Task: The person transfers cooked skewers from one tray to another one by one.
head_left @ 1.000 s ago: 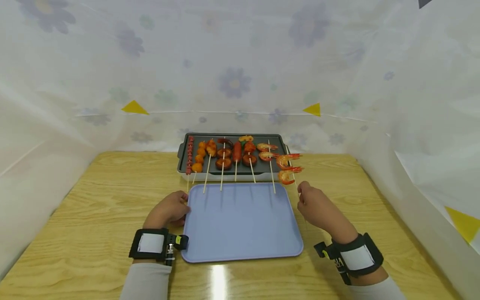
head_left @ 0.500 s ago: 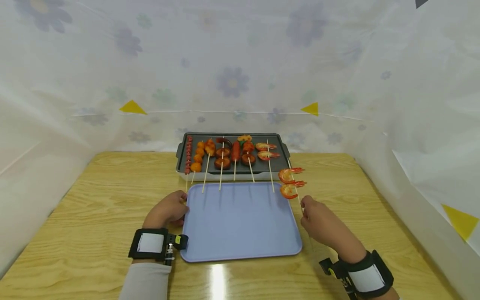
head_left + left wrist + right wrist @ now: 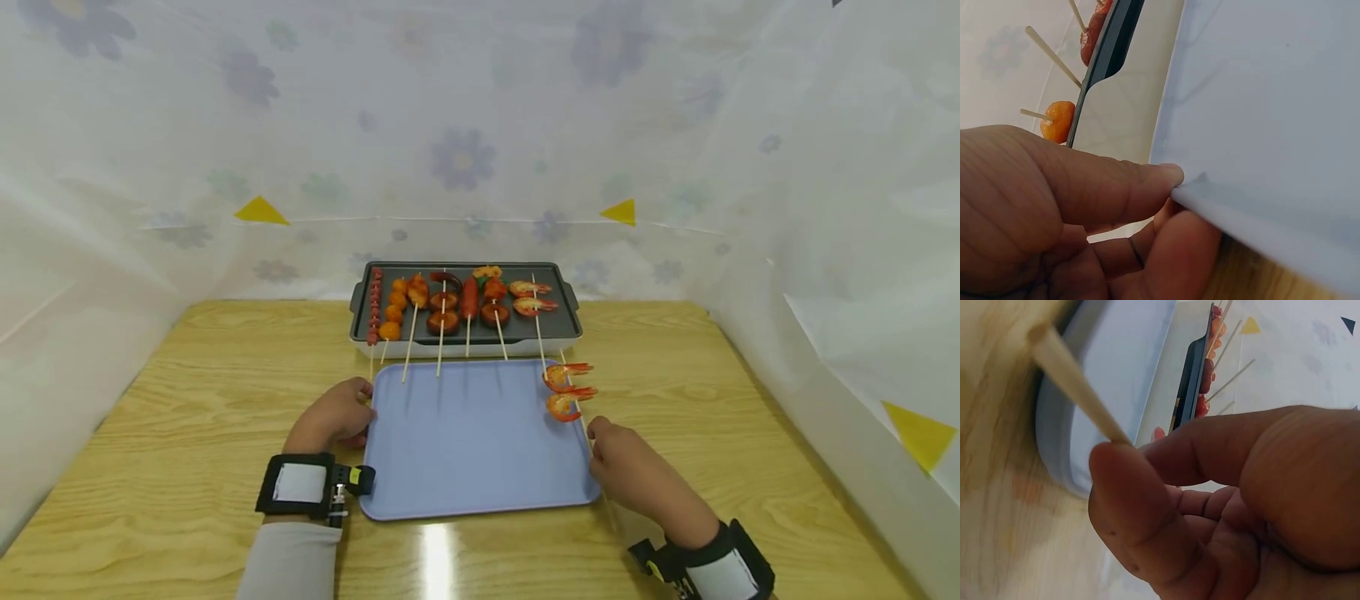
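Observation:
My right hand (image 3: 626, 468) pinches the wooden stick of a shrimp skewer (image 3: 567, 406). Its two orange-red shrimps overlap the back right corner of the blue-lavender tray (image 3: 480, 450) in the head view. The stick's bare end (image 3: 1075, 387) juts out past thumb and finger in the right wrist view. On the tray's left edge, my left hand (image 3: 333, 417) grips the rim, thumb (image 3: 1141, 187) on top and fingers curled beneath. Behind the tray, a dark grill pan (image 3: 525, 333) carries a row of skewers, among them another shrimp skewer (image 3: 534, 306) at its right end.
Also on the pan lie a skewer of small red pieces (image 3: 374, 308), orange balls (image 3: 393, 312), mushroom caps (image 3: 442, 322) and a sausage (image 3: 469, 297). Several sticks overhang the tray's back edge. A floral white curtain (image 3: 465, 108) encloses the wooden table (image 3: 187, 467) at back and sides.
My right hand has drawn the shrimp skewer off the grill pan's right side toward me, then slightly left over the tray's corner. The left hand keeps its hold on the tray.

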Demonstrator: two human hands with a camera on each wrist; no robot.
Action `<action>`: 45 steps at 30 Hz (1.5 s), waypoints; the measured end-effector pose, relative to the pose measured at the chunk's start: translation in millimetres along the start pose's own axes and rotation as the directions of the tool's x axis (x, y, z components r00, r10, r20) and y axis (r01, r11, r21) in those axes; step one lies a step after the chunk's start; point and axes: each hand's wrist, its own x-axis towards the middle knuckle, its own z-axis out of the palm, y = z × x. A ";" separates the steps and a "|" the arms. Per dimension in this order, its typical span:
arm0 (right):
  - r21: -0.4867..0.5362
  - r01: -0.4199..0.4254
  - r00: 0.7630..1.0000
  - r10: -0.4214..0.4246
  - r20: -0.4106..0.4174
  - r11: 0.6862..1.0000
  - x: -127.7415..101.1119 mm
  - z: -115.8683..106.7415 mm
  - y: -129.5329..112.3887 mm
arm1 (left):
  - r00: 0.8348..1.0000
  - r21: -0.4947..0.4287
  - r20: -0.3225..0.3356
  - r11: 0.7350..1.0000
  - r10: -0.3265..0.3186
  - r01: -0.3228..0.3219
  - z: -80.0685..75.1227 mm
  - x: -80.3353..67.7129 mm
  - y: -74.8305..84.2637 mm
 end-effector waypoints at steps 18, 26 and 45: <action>-0.021 -0.055 0.998 0.056 0.031 0.998 12.4 8.7 -7.9 | 1.000 0.031 0.000 1.000 0.002 -0.002 -1.9 -1.6 2.3; -0.029 -0.046 0.998 0.048 0.045 0.998 17.0 10.8 -8.2 | 1.000 0.031 0.006 1.000 0.004 -0.004 -1.8 0.5 1.2; -0.178 -0.070 0.995 0.056 -0.082 0.981 17.1 4.0 -9.2 | 1.000 0.019 0.011 1.000 -0.012 0.011 -0.6 0.8 2.4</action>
